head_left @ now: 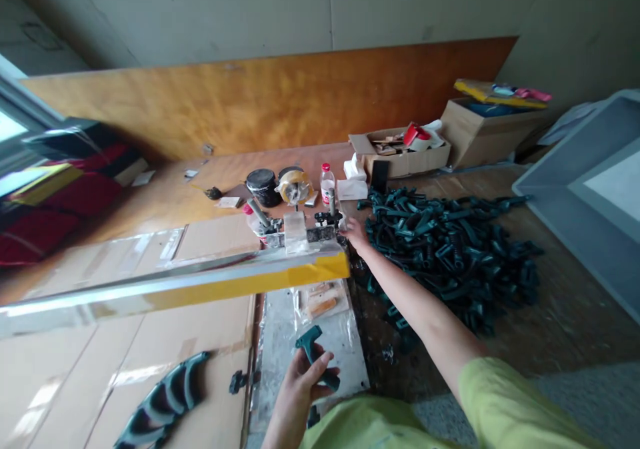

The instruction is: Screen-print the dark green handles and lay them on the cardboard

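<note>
My left hand (299, 386) is closed around a dark green plastic handle-like piece (311, 342) with a T-shaped top, low over the grey metal plate (345, 362). My right arm stretches forward. At its end my right hand (357, 234) is beside the right end of a clamp fixture (296, 229), its fingers apart and partly blurred; I make out nothing held in them. A large heap of dark green plastic parts (440, 249) lies just right of that hand. Between my hands, a clear plastic bag (323, 300) with orange-brown pieces rests on the plate.
A long bar with yellow tape (300, 274) crosses from the left in front of the fixture. Curved green parts (167, 396) lie on cardboard (220, 342). Behind stand a black tub (263, 187), a red-capped bottle (327, 181) and cardboard boxes (410, 162). A grey crate (590, 216) is at right.
</note>
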Available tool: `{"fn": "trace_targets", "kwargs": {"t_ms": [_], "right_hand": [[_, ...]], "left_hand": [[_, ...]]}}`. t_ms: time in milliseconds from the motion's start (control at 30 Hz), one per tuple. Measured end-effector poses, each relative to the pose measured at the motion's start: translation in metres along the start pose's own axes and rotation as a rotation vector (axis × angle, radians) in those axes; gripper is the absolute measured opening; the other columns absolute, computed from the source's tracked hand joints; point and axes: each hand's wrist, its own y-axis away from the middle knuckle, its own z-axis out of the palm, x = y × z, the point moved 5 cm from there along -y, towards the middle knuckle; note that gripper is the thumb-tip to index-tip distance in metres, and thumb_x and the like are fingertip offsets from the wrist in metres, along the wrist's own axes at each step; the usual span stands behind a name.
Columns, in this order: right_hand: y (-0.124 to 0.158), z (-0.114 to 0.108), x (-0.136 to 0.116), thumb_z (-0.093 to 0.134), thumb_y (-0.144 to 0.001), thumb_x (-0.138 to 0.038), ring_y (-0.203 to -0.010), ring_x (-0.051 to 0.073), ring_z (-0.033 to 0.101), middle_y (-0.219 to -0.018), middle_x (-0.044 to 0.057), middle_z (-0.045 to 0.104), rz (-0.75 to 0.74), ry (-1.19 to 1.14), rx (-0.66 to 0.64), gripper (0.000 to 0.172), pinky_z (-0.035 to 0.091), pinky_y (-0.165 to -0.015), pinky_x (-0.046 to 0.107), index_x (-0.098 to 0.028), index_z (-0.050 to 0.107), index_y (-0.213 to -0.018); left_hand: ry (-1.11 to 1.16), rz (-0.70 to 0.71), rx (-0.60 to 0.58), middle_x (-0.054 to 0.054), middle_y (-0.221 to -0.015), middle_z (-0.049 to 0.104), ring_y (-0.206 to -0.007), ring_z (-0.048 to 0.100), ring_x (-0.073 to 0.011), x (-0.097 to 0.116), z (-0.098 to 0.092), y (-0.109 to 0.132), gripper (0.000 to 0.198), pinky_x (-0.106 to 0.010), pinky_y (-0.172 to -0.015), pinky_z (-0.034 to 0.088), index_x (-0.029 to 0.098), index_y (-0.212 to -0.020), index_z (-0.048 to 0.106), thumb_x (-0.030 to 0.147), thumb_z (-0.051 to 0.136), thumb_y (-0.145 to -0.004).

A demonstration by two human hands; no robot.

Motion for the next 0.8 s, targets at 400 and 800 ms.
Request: {"fn": "trace_targets", "kwargs": {"t_ms": [400, 800], "right_hand": [[-0.001, -0.153, -0.047, 0.049, -0.081, -0.008, -0.1, 0.022, 0.06, -0.097, 0.008, 0.07, -0.443, 0.631, -0.116, 0.024, 0.043, -0.096, 0.039, -0.019, 0.069, -0.087], [0.191, -0.1, 0.018, 0.066, -0.073, -0.021, -0.059, 0.013, 0.061, -0.063, -0.008, 0.063, 0.104, 0.217, -0.639, 0.04, 0.041, -0.055, 0.021, -0.022, 0.055, -0.112]], "left_hand": [[-0.513, 0.263, -0.289, 0.001, -0.065, 0.058, -0.059, 0.059, -0.0139, 0.017, 0.085, -0.067, 0.04, -0.021, -0.048, 0.048, 0.016, -0.088, 0.064, 0.047, 0.075, -0.065], [-0.325, 0.242, -0.269, -0.002, -0.085, 0.065, -0.066, 0.063, -0.0145, -0.015, 0.104, -0.055, 0.056, -0.027, -0.06, 0.054, 0.017, -0.11, 0.056, 0.037, 0.078, -0.063]]}}
